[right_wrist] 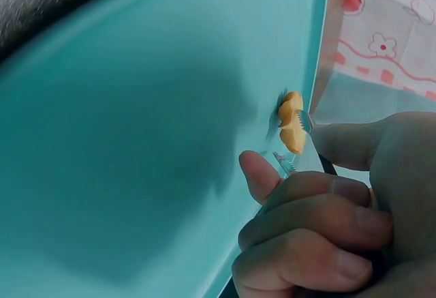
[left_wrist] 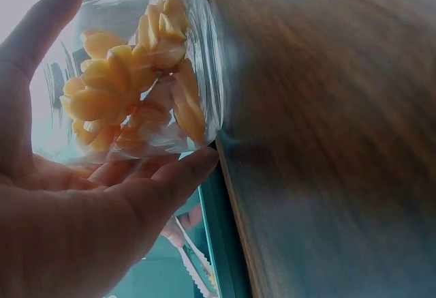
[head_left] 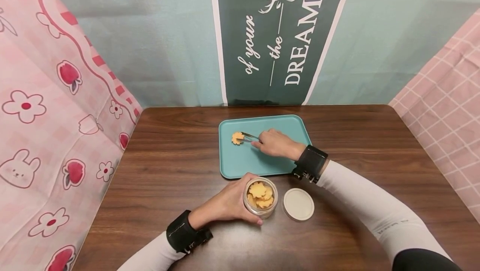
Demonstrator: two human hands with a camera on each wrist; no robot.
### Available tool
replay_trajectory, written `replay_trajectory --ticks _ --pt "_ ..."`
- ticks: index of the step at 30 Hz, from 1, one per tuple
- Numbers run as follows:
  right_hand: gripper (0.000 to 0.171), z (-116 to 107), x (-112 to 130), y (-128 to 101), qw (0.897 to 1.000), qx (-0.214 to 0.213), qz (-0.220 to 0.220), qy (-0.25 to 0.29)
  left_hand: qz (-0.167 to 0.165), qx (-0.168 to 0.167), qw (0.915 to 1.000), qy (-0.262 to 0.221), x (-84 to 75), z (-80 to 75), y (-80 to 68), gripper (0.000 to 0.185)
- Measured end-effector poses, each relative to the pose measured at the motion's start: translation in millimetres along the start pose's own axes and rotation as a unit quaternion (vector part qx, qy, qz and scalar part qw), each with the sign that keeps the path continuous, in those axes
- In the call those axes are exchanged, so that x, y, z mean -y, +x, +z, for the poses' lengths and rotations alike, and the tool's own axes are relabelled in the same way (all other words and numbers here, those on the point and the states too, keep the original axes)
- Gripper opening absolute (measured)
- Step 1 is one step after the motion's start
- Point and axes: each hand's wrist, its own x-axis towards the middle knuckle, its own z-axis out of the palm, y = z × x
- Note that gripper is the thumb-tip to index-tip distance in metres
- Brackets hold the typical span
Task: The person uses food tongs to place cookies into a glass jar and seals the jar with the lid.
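Observation:
My left hand (head_left: 233,199) holds a clear glass jar (head_left: 276,198) around its side, and the jar stands without its lid. Several yellow flower-shaped pieces (left_wrist: 102,86) lie inside it. Over the teal tray (head_left: 240,163), my right hand (head_left: 278,144) grips small metal tongs (head_left: 252,136) with serrated tips. One more yellow flower-shaped piece (head_left: 236,138) is on the tray's left part, at the tips of the tongs. In the right wrist view, one tip (right_wrist: 304,121) meets this piece (right_wrist: 291,138) while the other tip (right_wrist: 285,164) stands apart from it.
A round pale lid (head_left: 298,204) lies on the brown wooden table (head_left: 180,154), right of the jar. Behind the table hangs a teal and dark green cloth (head_left: 172,46). Pink patterned cloths flank it on the left (head_left: 48,108) and right (head_left: 450,96).

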Motion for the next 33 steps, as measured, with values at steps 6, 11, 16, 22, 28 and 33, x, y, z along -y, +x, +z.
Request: replay_trajectory --ticks 6,11,16,22,28,33 --pt "0.042 1 0 0 1.0 0.002 -0.004 0.008 0.001 -0.002 1.0 0.002 -0.5 -0.5 0.3 0.096" --pt "0.038 0 2 -1 1.0 -0.002 -0.018 0.006 0.0 -0.002 1.0 0.004 -1.2 -0.6 0.6 0.096" --pt "0.038 1 2 -1 0.999 -0.012 -0.038 0.007 -0.007 0.0 1.0 0.004 -0.9 0.3 0.8 0.096" --pt "0.041 1 4 -5 0.998 -0.028 -0.057 0.01 -0.009 0.001 1.0 0.001 -0.6 0.2 1.4 0.097" --pt "0.04 1 8 -10 0.997 -0.035 -0.062 0.001 -0.011 0.001 0.9999 0.001 -1.6 0.5 1.7 0.097" --pt "0.038 0 9 -14 0.997 -0.036 -0.066 0.002 -0.008 -0.001 1.0 0.002 -2.2 0.5 1.7 0.098"
